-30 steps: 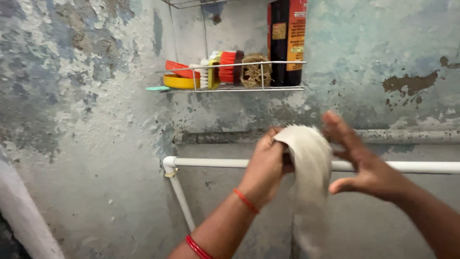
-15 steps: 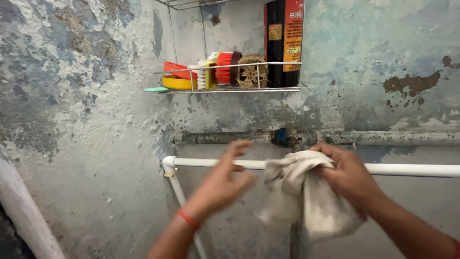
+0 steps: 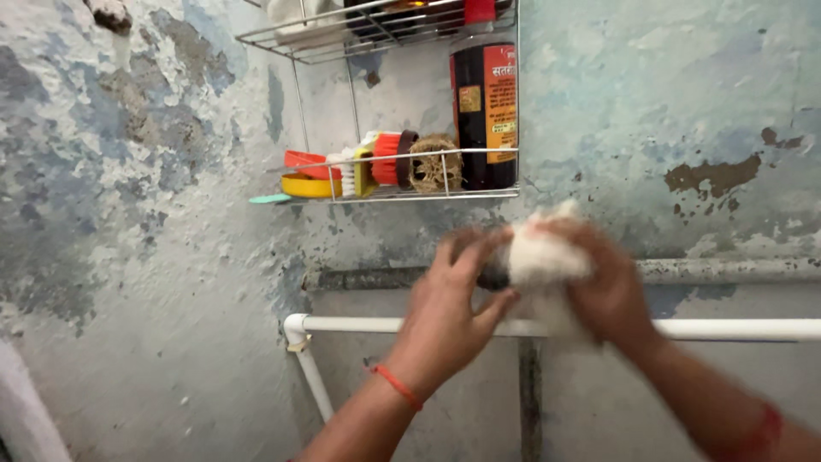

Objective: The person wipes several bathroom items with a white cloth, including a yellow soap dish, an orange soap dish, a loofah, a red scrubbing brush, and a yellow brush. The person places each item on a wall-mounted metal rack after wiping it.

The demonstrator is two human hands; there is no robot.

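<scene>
A wire shelf (image 3: 428,193) blocks above and a white pipe (image 3: 735,328) below; open wall lies leftward.

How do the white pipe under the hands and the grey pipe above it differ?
The white pipe looks clean, smooth and thinner; the grey pipe is thicker, dull and stained. The white pipe turns down at an elbow on the left; the grey pipe sits against the wall and shows no bend. Both run level, behind the left hand and right hand.

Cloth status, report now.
Both hands, left hand and right hand, bunch the whitish cloth, blurred. White pipe behind; wire rack above.
</scene>
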